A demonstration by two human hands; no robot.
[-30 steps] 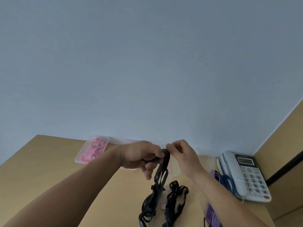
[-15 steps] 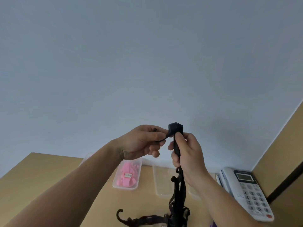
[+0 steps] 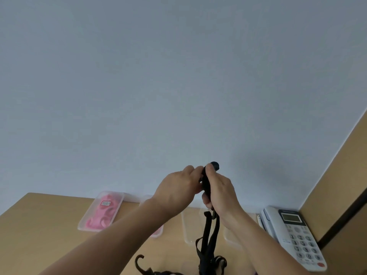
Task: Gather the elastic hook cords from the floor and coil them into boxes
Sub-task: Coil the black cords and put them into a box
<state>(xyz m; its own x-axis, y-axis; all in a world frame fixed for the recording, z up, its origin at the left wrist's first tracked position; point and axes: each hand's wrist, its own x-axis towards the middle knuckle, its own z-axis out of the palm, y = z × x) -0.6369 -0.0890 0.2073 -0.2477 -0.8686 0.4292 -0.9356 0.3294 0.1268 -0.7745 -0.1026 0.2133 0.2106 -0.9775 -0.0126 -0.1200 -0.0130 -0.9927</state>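
Observation:
A black elastic hook cord [image 3: 209, 237] hangs in several strands from my two hands, raised above the wooden table [image 3: 45, 233]. My right hand [image 3: 220, 190] grips the bunched top of the cord, whose end sticks out above the fingers. My left hand [image 3: 178, 190] pinches the same bunch from the left. More black cord with a hook [image 3: 140, 262] lies on the table below. A clear box [image 3: 103, 212] with coiled pink cords stands at the back left. A clear box [image 3: 191, 228] stands behind the hanging strands.
A white desk telephone [image 3: 294, 235] sits at the right by a wooden side panel [image 3: 341, 179]. Another clear box [image 3: 234, 233] stands near it, and one with pink contents [image 3: 156, 232] is partly hidden by my left forearm. A pale wall fills the background.
Both hands rose from table height with the black cord, drawing its strands upward. My right hand shifted from pinching the top to gripping the bunch. The view tilted upward.

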